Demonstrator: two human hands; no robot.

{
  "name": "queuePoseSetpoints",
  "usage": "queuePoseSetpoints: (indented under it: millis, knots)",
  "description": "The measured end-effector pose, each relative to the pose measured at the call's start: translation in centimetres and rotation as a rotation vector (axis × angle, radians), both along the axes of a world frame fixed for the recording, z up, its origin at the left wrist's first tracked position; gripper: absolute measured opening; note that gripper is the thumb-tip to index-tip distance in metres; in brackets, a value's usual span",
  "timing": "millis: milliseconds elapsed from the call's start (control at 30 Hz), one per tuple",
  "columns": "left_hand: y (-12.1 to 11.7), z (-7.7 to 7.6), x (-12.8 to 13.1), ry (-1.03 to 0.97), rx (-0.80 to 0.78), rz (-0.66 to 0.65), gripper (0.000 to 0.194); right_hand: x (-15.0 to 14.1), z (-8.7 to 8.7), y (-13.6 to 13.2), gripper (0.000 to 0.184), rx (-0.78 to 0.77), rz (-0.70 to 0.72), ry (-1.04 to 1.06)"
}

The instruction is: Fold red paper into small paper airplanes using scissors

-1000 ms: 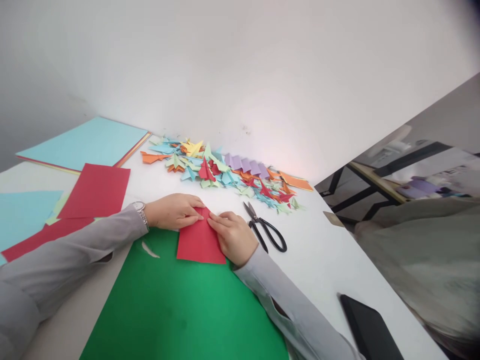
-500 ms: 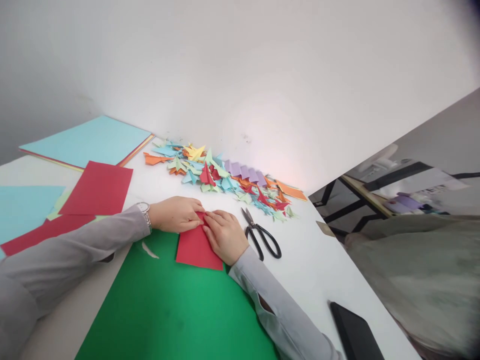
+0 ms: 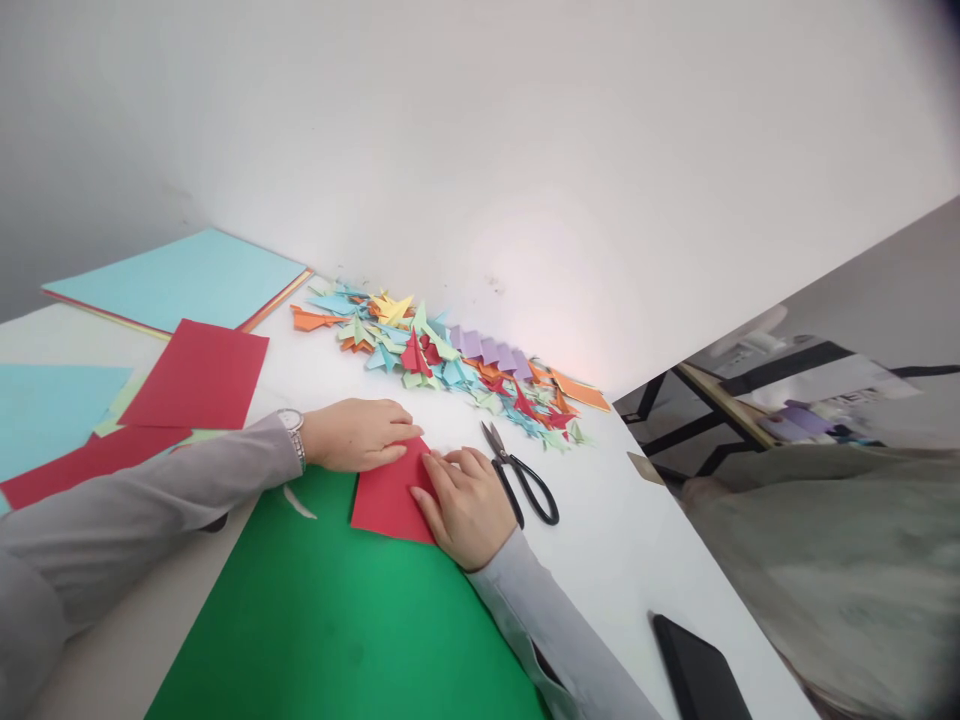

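White tabletop carries a green mat; at its far end my part-open left hand presses red paper and my half-open right hand has slid rightward, likely smoothing a crease; neither grips.

White wall at counter's far edge, small dark scuffs low down, soft bright glow toward far right corner; left end shaded grey. Past counter's right edge: second table, wooden edge, black legs, slightly blurred.
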State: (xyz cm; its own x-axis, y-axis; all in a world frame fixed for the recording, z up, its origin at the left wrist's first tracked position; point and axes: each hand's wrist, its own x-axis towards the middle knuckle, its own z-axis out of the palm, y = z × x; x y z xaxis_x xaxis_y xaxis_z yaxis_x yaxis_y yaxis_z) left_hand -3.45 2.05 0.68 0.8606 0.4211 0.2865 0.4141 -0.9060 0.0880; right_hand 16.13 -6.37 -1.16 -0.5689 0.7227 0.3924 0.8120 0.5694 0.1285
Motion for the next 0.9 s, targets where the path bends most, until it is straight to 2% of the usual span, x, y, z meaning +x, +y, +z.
queuePoseSetpoints:
  millis: [167,400,633,900]
  knots:
    - [-2.2,-0.7,1.3,0.03,0.073,0.105,0.049,-0.1,-0.1,0.1,0.026,0.007,0.006,0.087]
    - [-3.7,-1.2,2.7,0.026,0.115,0.31,0.054,0.1,-0.4,0.1,0.026,-0.032,-0.021,0.133]
    - [-3.1,-1.3,2.7,0.033,0.182,0.367,0.057,0.1,-0.4,0.1,0.029,-0.051,-0.057,0.159]
    - [-2.6,-1.2,2.3,0.064,0.219,0.355,0.061,0.1,-0.4,0.0,0.026,-0.04,-0.061,0.134]
